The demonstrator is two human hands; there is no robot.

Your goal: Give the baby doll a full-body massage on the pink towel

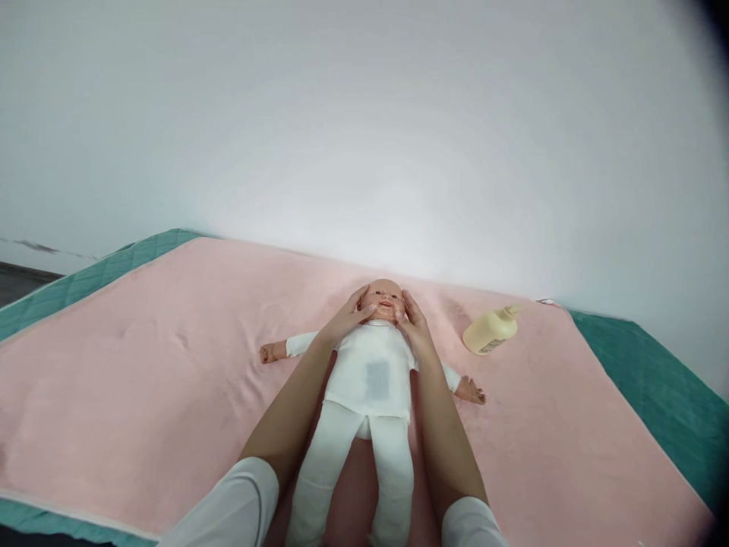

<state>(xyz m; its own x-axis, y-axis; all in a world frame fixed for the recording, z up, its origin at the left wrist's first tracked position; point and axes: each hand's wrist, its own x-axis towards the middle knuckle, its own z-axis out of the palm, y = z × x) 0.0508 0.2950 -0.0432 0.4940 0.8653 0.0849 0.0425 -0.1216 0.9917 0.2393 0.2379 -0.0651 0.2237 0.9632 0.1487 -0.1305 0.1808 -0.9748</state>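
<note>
A baby doll in white clothes lies on its back on a pink blanket, its arms spread out to the sides. A grey rectangular patch marks the front of its shirt. My left hand rests along the left side of the doll's head, thumb on the cheek near the mouth. On the other side, my right hand lies against the head with its thumb by the chin. Both hands have fingers extended and thumbs held apart, lying against the head rather than gripping it. The fingertips beside the head are partly hidden.
Right of the doll, a pale yellow pump bottle leans to one side on the blanket. Under the blanket, a green quilted cover shows at the edges. A white wall rises directly behind the surface.
</note>
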